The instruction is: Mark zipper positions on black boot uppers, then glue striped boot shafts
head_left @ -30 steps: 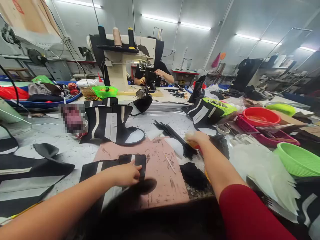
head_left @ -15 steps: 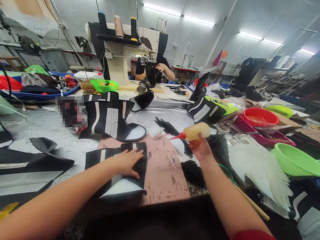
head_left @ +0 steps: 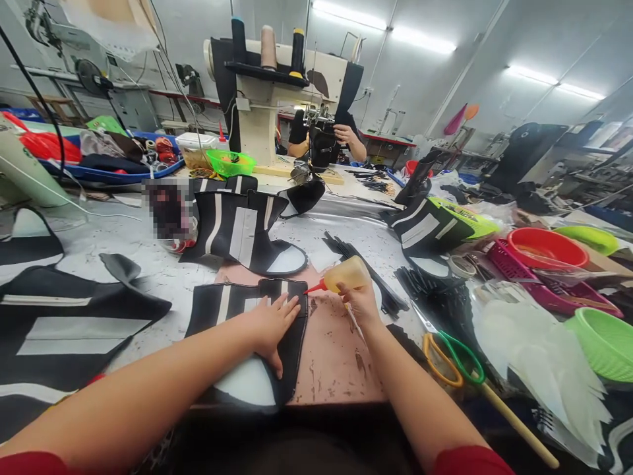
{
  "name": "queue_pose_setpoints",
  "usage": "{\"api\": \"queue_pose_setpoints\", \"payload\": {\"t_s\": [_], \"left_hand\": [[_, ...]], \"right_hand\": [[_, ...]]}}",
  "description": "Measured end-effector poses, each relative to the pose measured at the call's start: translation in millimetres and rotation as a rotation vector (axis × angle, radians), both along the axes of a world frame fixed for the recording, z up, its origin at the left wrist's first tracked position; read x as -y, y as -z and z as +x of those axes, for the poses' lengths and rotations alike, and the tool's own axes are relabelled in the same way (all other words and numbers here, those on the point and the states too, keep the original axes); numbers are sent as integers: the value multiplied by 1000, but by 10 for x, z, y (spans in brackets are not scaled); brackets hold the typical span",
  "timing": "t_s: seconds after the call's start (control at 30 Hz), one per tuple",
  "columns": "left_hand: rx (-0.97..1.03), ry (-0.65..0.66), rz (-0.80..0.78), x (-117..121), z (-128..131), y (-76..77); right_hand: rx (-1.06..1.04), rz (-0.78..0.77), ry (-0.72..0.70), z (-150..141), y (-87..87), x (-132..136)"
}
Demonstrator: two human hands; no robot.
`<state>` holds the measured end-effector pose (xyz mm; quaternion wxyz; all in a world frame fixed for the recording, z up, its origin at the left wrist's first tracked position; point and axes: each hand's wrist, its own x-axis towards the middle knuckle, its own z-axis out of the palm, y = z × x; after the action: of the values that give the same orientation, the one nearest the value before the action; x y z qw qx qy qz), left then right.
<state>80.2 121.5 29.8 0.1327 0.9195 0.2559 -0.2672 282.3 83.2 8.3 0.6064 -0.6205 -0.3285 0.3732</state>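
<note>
A black boot upper with pale strips and a white toe patch lies on the pink board before me. My left hand rests on it, fingers spread flat. In my right hand is a squeeze bottle of yellowish liquid, tilted with its red nozzle pointing left. The nozzle tip is at the upper's top right corner; whether it touches I cannot tell. Just beyond, another boot upper of the same kind lies on the table.
Scissors with orange and green handles lie right of my right forearm, near black strips and translucent white sheets. Red and green baskets stand farther right. Across the table, a person's hand works at a sewing machine.
My right hand has picked up the squeeze bottle and brought it left to the upper's corner. My left hand has flattened on the upper, whose folded toe end now lies flatter.
</note>
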Motion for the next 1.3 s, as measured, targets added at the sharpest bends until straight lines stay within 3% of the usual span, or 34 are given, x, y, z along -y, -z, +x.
{"api": "queue_pose_setpoints", "payload": {"t_s": [0.23,0.5,0.67,1.0,1.3], "left_hand": [[35,-3,-26,-29,-37,56],[39,-35,-53,-9,-12,-7],[44,-20,-46,-10,-9,-18],[12,-16,-36,-20,-6,-1],[-24,3,-21,-18,-8,-17]], "right_hand": [[-108,17,-165,90,18,74],[-41,39,88,83,-2,40],[-53,48,58,44,-8,29],[87,93,186,-11,17,12],[68,79,192,8,35,28]]}}
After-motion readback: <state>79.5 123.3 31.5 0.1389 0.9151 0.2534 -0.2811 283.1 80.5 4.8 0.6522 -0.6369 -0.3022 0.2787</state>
